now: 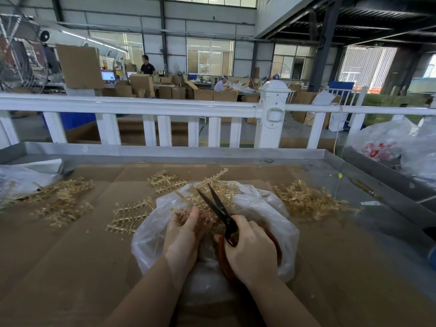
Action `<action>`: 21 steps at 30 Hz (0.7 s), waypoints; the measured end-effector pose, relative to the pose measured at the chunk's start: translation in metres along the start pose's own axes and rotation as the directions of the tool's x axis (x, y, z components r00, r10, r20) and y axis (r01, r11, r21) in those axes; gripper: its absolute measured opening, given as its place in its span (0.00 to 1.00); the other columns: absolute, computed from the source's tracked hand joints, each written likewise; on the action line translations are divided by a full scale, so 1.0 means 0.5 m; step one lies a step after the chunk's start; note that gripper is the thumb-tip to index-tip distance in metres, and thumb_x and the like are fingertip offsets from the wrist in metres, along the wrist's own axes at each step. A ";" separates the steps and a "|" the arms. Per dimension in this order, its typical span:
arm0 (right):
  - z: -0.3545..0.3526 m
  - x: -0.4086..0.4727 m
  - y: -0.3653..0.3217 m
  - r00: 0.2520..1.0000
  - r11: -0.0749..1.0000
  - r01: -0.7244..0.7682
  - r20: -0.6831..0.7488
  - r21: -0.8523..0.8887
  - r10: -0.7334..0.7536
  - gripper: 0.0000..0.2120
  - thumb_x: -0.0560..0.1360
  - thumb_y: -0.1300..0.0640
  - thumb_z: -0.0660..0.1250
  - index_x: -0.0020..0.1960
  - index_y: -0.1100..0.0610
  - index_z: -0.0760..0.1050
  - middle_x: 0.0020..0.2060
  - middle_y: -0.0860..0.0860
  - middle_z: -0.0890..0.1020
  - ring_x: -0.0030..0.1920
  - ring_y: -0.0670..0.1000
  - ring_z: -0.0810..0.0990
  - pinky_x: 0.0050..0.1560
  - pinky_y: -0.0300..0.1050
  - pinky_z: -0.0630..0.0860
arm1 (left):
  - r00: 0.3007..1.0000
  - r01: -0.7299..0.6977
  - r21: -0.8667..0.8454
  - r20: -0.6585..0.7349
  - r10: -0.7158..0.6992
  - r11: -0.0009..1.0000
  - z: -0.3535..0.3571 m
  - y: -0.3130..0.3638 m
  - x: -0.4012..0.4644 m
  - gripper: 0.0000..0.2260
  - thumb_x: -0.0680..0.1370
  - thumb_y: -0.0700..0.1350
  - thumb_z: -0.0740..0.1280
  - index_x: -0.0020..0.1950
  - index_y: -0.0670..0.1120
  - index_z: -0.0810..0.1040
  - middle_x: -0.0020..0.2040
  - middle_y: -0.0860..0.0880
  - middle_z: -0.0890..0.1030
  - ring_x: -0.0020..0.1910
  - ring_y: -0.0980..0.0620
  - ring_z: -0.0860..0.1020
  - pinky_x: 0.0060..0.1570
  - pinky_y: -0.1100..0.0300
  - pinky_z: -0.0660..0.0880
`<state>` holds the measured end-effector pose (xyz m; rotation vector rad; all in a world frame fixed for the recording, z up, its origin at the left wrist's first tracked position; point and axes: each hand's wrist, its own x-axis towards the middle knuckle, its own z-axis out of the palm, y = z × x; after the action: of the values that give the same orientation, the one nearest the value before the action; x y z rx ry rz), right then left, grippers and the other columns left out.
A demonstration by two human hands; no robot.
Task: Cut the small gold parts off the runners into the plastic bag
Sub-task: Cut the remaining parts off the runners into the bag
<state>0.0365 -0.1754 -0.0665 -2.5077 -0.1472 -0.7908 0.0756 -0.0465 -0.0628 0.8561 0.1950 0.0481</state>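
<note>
**Trimming gold parts over the bag, mid-bench**

Plastic bag (264, 208) sits open at bench centre, near edge. Left hand (182, 234) is inside the bag mouth, fingers curled around a gold runner (207, 185) whose end sticks up past the rim. Right hand (250, 246) grips the red handles of the scissors (218, 208); black blades parted, tips over the runner. Cut parts in the bag too blurred to count.

Bench (368, 171): metal tray top with raised rim, lined with brown cardboard (70, 256). Loose runners in four patches: pile left (61, 199), two flat frames just left of the bag (129, 215) and behind it (164, 180), pile right (311, 201). More bags at both edges.

White railing (141, 107) behind the bench. Beyond: factory floor, stacked cartons, two workers.
</note>
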 end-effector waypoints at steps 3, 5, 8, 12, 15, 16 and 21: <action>0.002 -0.001 0.001 1.000 1.000 0.005 -0.005 0.015 -0.005 0.20 0.71 0.47 0.68 0.61 0.51 0.75 0.47 0.48 0.81 0.50 0.49 0.79 0.50 0.41 0.76 | 0.998 -0.001 0.031 0.062 -0.001 1.000 -0.005 -0.003 -0.002 0.17 0.74 0.32 0.68 0.62 0.37 0.73 0.49 0.36 0.83 0.48 0.39 0.83 0.41 0.51 0.82; 0.001 -0.002 0.001 1.000 1.000 0.007 -0.017 0.013 -0.007 0.19 0.71 0.48 0.69 0.60 0.52 0.76 0.45 0.48 0.82 0.49 0.50 0.80 0.48 0.41 0.76 | 0.998 -0.030 0.066 0.052 0.027 0.997 -0.005 -0.006 -0.003 0.18 0.73 0.28 0.67 0.62 0.36 0.72 0.50 0.35 0.83 0.48 0.38 0.83 0.43 0.50 0.82; -0.001 -0.003 0.002 0.999 1.000 0.012 -0.050 0.017 -0.011 0.18 0.69 0.51 0.72 0.58 0.53 0.78 0.43 0.49 0.82 0.46 0.50 0.80 0.46 0.40 0.75 | 0.997 -0.080 0.081 0.013 0.079 0.994 0.002 -0.007 -0.003 0.16 0.74 0.28 0.66 0.60 0.36 0.72 0.50 0.36 0.82 0.44 0.44 0.84 0.38 0.56 0.82; -0.004 -0.004 -0.001 0.997 0.999 0.018 -0.076 0.029 -0.016 0.17 0.68 0.55 0.74 0.56 0.56 0.79 0.41 0.50 0.82 0.44 0.51 0.81 0.44 0.43 0.78 | 0.994 -0.110 0.075 -0.007 0.111 0.991 0.005 -0.008 -0.004 0.10 0.76 0.33 0.68 0.57 0.39 0.74 0.52 0.39 0.81 0.43 0.47 0.84 0.34 0.60 0.80; -0.004 -0.005 -0.003 0.994 0.999 0.029 -0.106 0.035 -0.025 0.17 0.66 0.57 0.75 0.54 0.57 0.79 0.39 0.51 0.82 0.41 0.52 0.81 0.40 0.44 0.78 | 0.992 -0.122 0.065 -0.012 0.123 0.990 0.003 -0.010 -0.005 0.13 0.76 0.34 0.67 0.60 0.39 0.72 0.53 0.38 0.81 0.43 0.46 0.85 0.36 0.59 0.81; -0.005 -0.005 -0.004 0.994 0.999 0.032 -0.110 0.034 -0.028 0.17 0.67 0.57 0.75 0.54 0.57 0.79 0.38 0.51 0.82 0.41 0.52 0.81 0.40 0.44 0.78 | 0.992 -0.124 0.051 -0.003 0.124 0.991 0.002 -0.010 -0.004 0.15 0.76 0.34 0.68 0.61 0.40 0.72 0.52 0.38 0.81 0.42 0.46 0.85 0.38 0.59 0.82; -0.005 -0.006 -0.001 0.994 0.999 0.036 -0.105 0.031 -0.033 0.17 0.67 0.56 0.75 0.55 0.57 0.79 0.40 0.51 0.82 0.42 0.52 0.82 0.41 0.45 0.79 | 0.995 -0.099 0.028 -0.002 0.099 0.995 -0.002 -0.008 -0.001 0.19 0.72 0.29 0.68 0.61 0.39 0.73 0.48 0.41 0.83 0.45 0.46 0.84 0.41 0.56 0.81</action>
<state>0.0325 -0.1759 -0.0660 -2.4325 -0.1661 -0.9245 0.0746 -0.0487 -0.0664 0.8933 0.1565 0.1400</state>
